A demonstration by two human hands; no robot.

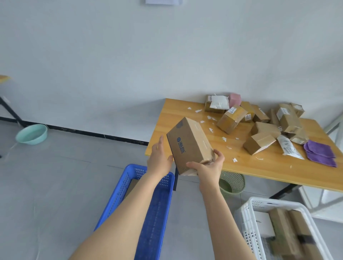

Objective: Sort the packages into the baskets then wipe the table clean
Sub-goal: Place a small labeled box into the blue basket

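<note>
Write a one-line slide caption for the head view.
Right hand grips a cardboard box, left hand open beside it, near the blue basket and the package-strewn table.

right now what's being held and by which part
A cardboard box, gripped at its lower end by the right hand; left hand open beside it.

1. A round mint-green plastic basin (32, 134) sits on the grey tiled floor (55, 185) at the left, near the wall.
2. A pale green perforated plastic wastebin (232, 182) stands upright on the floor, right of centre.
3. A black skirting strip (92, 132) runs along the foot of the plain white wall (167, 55).
4. A white paper sheet (161, 1) hangs on the wall, cut off by the top edge.
5. A black metal leg frame (11, 111) stands at the far left.
</note>
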